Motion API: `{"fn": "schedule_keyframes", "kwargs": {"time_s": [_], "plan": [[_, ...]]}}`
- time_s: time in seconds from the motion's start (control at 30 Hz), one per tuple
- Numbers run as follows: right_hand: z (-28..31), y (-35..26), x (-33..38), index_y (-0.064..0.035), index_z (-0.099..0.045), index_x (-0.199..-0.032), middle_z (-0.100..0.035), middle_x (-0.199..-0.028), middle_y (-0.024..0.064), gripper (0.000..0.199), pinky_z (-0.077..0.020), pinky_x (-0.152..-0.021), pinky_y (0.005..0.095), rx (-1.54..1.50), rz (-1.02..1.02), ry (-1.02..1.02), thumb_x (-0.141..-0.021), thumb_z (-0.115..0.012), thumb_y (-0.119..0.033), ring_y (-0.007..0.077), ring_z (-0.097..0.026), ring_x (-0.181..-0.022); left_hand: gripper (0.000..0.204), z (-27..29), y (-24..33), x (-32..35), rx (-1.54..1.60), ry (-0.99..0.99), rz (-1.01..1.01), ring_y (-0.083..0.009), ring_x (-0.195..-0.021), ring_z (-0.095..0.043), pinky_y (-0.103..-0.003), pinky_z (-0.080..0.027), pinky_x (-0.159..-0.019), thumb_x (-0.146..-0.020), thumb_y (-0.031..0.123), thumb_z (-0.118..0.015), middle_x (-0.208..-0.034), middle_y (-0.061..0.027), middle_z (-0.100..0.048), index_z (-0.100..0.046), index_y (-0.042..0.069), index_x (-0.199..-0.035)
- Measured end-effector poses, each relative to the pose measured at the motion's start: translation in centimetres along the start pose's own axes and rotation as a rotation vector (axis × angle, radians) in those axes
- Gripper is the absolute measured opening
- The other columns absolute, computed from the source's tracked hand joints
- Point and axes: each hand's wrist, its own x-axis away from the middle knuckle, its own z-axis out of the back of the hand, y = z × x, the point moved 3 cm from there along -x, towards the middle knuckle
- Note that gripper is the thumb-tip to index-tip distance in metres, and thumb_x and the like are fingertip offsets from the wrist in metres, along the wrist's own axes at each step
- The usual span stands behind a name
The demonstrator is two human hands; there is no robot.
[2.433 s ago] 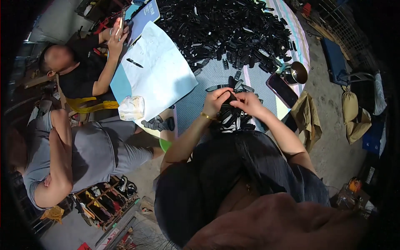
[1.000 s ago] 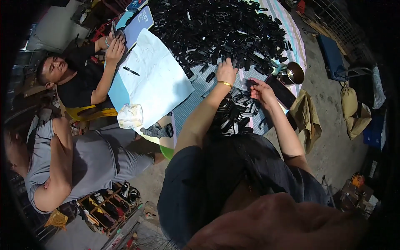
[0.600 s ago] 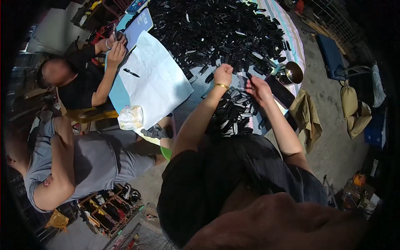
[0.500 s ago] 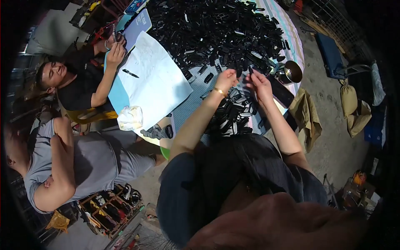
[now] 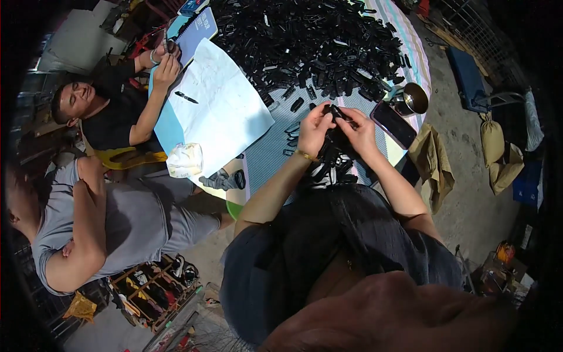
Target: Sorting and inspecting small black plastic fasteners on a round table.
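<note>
My left hand (image 5: 315,127) and my right hand (image 5: 359,130) meet over the table's near edge, both pinching a small black plastic part (image 5: 336,111) between the fingertips. A gold bangle sits on my left wrist. Below the hands lies a small heap of the same black parts (image 5: 331,161). A big pile of black parts (image 5: 311,44) covers the far half of the table.
A large white paper sheet (image 5: 220,108) with a pen lies on the left of the table (image 5: 267,155). A dark phone (image 5: 393,124) and a metal bowl (image 5: 415,97) sit to the right. Two people sit at the left; one handles something by a blue notebook (image 5: 199,26).
My hands reached out to the big pile, then drew back together near the table's edge, now holding a black part between them.
</note>
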Motion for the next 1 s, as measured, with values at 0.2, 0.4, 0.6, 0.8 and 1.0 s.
{"fn": "schedule_keyframes", "kwargs": {"time_s": [0.2,0.4,0.6,0.8,1.0], "plan": [[0.1,-1.7,-0.1,0.0011,-0.060,-0.093,-0.059,-0.086,0.0095,0.022,-0.0461,-0.057,0.0216,-0.040,0.042,-0.102,-0.072,-0.063,-0.003,0.0142,-0.058,-0.070,0.033,1.0,0.7,0.3,-0.054,-0.024,0.029,-0.0076,-0.073,-0.054,-0.019,-0.045,-0.066,-0.081,0.002,-0.050,-0.095,-0.0038,-0.055,-0.048,0.000,-0.114],[0.0,-2.2,0.4,0.0014,-0.060,-0.093,-0.059,-0.088,0.0095,0.023,-0.0468,-0.056,0.0221,0.008,0.081,-0.039,-0.071,-0.064,-0.003,0.0138,-0.058,-0.068,0.031,1.5,1.3,0.3,-0.238,-0.051,-0.040,-0.0072,-0.076,-0.055,-0.019,-0.045,-0.070,-0.081,0.002,-0.051,-0.095,-0.0027,-0.058,-0.051,0.000,-0.112],[0.0,-2.5,0.4,0.0011,-0.061,-0.092,-0.059,-0.088,0.0099,0.022,-0.0464,-0.053,0.0220,0.055,0.155,-0.010,-0.070,-0.065,-0.003,0.0143,-0.058,-0.062,0.031,1.5,1.7,0.6,-0.155,-0.051,-0.002,-0.0074,-0.077,-0.055,-0.019,-0.045,-0.071,-0.081,0.002,-0.051,-0.096,-0.0048,-0.058,-0.052,0.000,-0.112],[-0.1,-2.8,0.4,-0.0002,-0.060,-0.091,-0.058,-0.084,0.0097,0.024,-0.0462,-0.051,0.0234,0.196,0.277,0.016,-0.068,-0.067,-0.003,0.0161,-0.058,-0.062,0.028,0.8,1.2,1.0,-0.143,-0.003,-0.008,-0.0090,-0.084,-0.055,-0.020,-0.045,-0.074,-0.084,0.004,-0.049,-0.097,-0.0068,-0.059,-0.051,-0.003,-0.111],[-1.1,-1.9,0.4,-0.0002,-0.058,-0.088,-0.056,-0.080,0.0060,0.026,-0.0457,-0.057,0.0224,-0.013,-0.094,-0.058,-0.066,-0.070,-0.004,0.0113,-0.054,-0.061,0.025,1.4,1.2,1.0,-0.024,0.022,-0.062,-0.0096,-0.083,-0.056,-0.021,-0.044,-0.074,-0.082,0.008,-0.051,-0.092,-0.0066,-0.061,-0.055,-0.003,-0.104]]}}
